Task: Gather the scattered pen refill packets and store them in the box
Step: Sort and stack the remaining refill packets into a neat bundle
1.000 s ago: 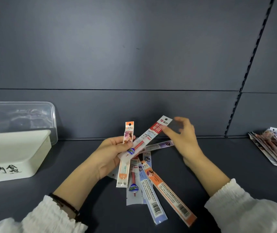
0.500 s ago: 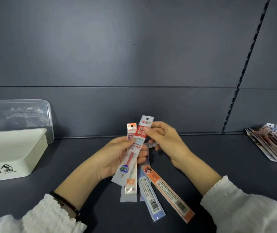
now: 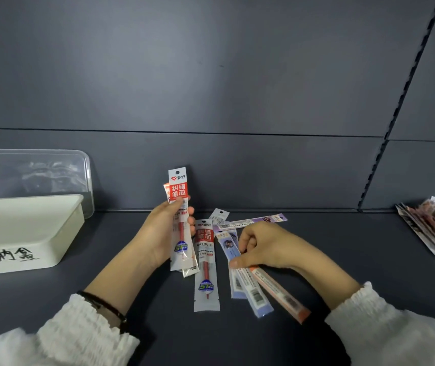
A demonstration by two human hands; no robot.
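Two packets [image 3: 180, 220] now stand clenched in the left hand [image 3: 158, 233]. The right hand [image 3: 260, 247], freed since, pinches the blue packet [image 3: 240, 270] on the desk [image 3: 131, 299]; gathering continues.

The white box [image 3: 26, 233] runs off the left edge, so its black writing is cut short. The pile of packets [image 3: 433, 228] far to the right is cut by the right edge and too blurry to count. Behind the red packet [image 3: 179, 217] in the left hand [image 3: 158, 233] sits another packet [image 3: 166, 192], mostly hidden. The right hand [image 3: 266, 247] covers the middle of the blue packets [image 3: 248, 283] and the orange packet [image 3: 282, 294]. The small print on them cannot be read. Both white sleeves [image 3: 79, 336] are blurry and leave the bottom edge.
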